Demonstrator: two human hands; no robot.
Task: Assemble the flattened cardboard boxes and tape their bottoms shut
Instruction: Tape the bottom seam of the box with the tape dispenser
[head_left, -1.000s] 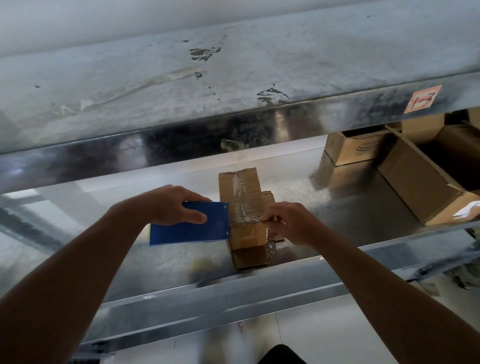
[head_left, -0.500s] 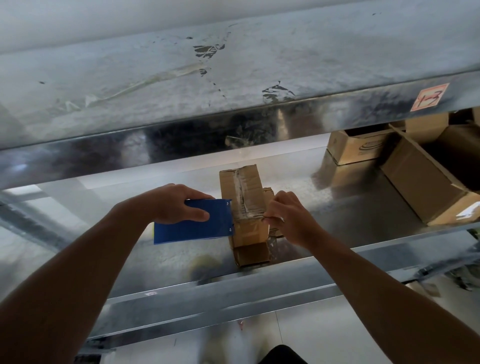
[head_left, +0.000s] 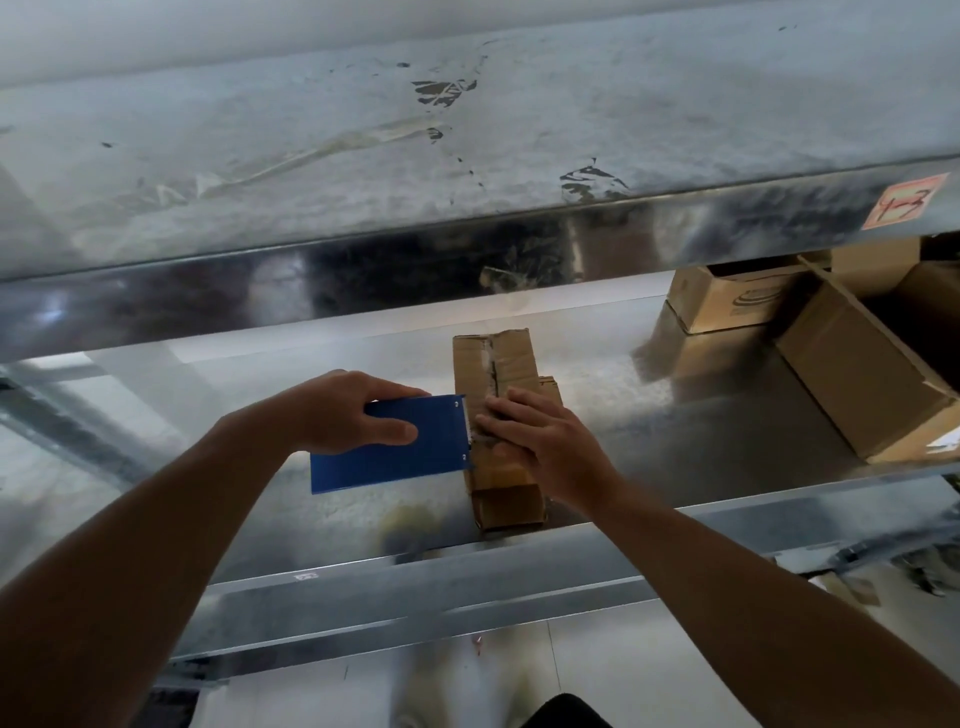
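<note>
A small brown cardboard box (head_left: 498, 364) lies on the lower metal shelf (head_left: 649, 447), its flap seam facing up and partly covered with clear tape. My left hand (head_left: 343, 413) grips a blue tape dispenser (head_left: 395, 447), whose toothed edge sits against the box's left side. My right hand (head_left: 540, 441) lies flat on the box top, fingers straight, pressing on the taped seam. The near end of the box (head_left: 509, 506) shows below my right hand.
An upper metal shelf (head_left: 467, 156) overhangs the work area, with a pink label (head_left: 901, 203) on its front edge. Open cardboard boxes (head_left: 852, 374) stand at the right of the lower shelf. A shelf front rail (head_left: 467, 582) runs below, with pale floor beneath.
My right hand went from pinching the tape end beside the box to lying flat on the box top. The dispenser stayed against the box's left side.
</note>
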